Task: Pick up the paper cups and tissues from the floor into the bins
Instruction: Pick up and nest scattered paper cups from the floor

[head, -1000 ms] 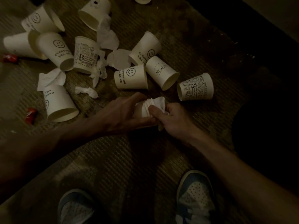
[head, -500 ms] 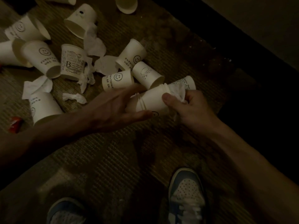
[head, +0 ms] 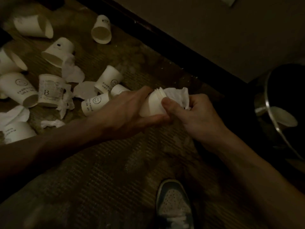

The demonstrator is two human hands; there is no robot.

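Observation:
A stack of nested white paper cups point(head: 152, 107) is held above the carpet in mid-frame. My left hand point(head: 128, 113) grips the stack from the left, fingers over it and thumb below. My right hand point(head: 196, 116) pinches the stack's rim end with the thumb and holds a crumpled white tissue point(head: 177, 96) against the cups' mouth. Several more paper cups lie on the floor at upper left, among them a smiley cup point(head: 94, 104) and one by the baseboard point(head: 101, 30). Loose tissues point(head: 72, 71) lie among them. A dark bin with a metal rim point(head: 272, 119) stands at the right edge.
A white piece point(head: 285, 119) lies inside the bin. A dark baseboard point(head: 165, 42) and a pale wall run diagonally across the top right. My shoe point(head: 175, 204) stands on the brown carpet at bottom centre.
Both hands carried the cup stack and tissue to the right, toward the bin, which has come into view. The scattered cups shifted left in frame as my head turned.

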